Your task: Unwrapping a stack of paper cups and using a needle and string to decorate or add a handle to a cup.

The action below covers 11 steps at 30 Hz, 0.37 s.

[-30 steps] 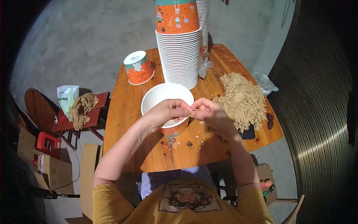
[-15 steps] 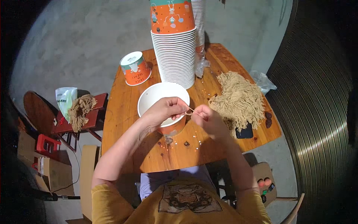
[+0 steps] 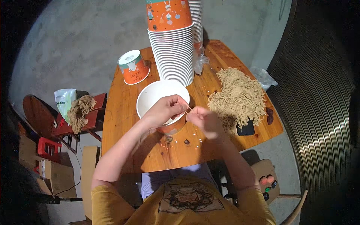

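Between my two hands runs a short tan string [image 3: 192,109], held above the near right rim of a white-lined paper bucket [image 3: 150,95] with an orange outside. My left hand [image 3: 167,109] pinches one part of it between thumb and fingers, over the bucket's opening. Just right of the rim, my right hand [image 3: 205,120] has its fingers closed on the other part. The string's exact loop or knot is too small to make out. A heap of tan strings [image 3: 240,95] lies on the table to the right, beyond my right hand.
A tall stack of nested paper buckets [image 3: 170,52] stands behind the bucket. One upside-down orange bucket [image 3: 135,71] sits at far left on the wooden table [image 3: 120,123]. A dark phone-like object [image 3: 245,129] lies beside the heap. More tan strings [image 3: 80,108] hang over a red stool.
My right hand has shifted slightly and turned while still close to the left, with the string between them. The view has moved a little; the bucket and heap stay put.
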### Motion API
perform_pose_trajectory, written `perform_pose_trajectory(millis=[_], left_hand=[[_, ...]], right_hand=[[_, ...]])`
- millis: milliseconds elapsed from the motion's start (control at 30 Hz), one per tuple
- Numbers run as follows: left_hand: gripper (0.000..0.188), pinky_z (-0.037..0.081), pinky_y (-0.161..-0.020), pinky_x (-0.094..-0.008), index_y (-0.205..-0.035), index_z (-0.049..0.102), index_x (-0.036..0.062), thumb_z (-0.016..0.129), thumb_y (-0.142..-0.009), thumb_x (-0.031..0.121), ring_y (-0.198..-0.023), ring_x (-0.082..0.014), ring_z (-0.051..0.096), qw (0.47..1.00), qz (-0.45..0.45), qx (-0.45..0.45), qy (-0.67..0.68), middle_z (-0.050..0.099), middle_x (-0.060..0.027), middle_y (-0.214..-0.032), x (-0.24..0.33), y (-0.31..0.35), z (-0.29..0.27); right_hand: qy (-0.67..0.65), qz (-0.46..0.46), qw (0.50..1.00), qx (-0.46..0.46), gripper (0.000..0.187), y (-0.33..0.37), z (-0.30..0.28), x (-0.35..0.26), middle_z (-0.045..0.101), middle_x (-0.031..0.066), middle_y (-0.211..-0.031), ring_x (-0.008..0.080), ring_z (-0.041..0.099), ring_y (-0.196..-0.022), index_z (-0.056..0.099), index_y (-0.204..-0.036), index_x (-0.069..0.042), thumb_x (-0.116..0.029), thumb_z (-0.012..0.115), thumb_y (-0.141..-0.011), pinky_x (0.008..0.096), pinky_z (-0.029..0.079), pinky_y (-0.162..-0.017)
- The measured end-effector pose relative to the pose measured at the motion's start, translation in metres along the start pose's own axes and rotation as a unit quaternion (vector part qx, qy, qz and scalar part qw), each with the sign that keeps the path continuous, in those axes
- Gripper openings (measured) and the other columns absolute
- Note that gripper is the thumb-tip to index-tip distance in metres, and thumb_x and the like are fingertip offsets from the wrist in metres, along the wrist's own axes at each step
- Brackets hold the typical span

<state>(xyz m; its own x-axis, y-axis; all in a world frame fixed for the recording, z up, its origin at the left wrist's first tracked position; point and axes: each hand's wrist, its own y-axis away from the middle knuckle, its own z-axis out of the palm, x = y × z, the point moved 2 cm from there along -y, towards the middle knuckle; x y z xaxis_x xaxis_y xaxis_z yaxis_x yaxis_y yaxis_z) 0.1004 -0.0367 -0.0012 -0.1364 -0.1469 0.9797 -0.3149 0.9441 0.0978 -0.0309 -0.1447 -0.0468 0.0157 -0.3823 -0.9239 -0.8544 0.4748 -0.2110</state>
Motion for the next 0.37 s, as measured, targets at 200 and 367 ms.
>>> perform_pose_trajectory(millis=[200, 367], left_hand=[[0.015, 0.042, -0.066, -0.0212, -0.096, 0.060, 0.0019, 0.057, -0.090, 0.016, -0.072, -0.0050, 0.049, 0.998, 0.021, 0.028, -0.045, 0.057, 0.0019, -0.080, 0.002, 0.003, 0.001], [0.019, 0.043, -0.069, -0.0209, -0.098, 0.059, 0.0017, 0.058, -0.091, 0.019, -0.076, -0.0053, 0.051, 0.999, 0.008, -0.007, -0.033, 0.059, 0.0012, -0.083, -0.001, 0.002, -0.001]], right_hand=[[-0.129, -0.011, 0.988, -0.082, 0.020, 0.018, -0.007, 0.014, 0.055, -0.0005, -0.067, 0.0068, 0.051, -0.061, 0.061, -0.086, -0.002, -0.022, 0.059, -0.089, 0.0245, 0.042, -0.057], [-0.217, 0.112, 0.963, -0.111, 0.029, 0.013, -0.028, 0.012, 0.057, -0.0022, -0.069, 0.0076, 0.053, -0.059, 0.058, -0.106, -0.005, -0.030, 0.056, -0.093, 0.0222, 0.044, -0.056]])
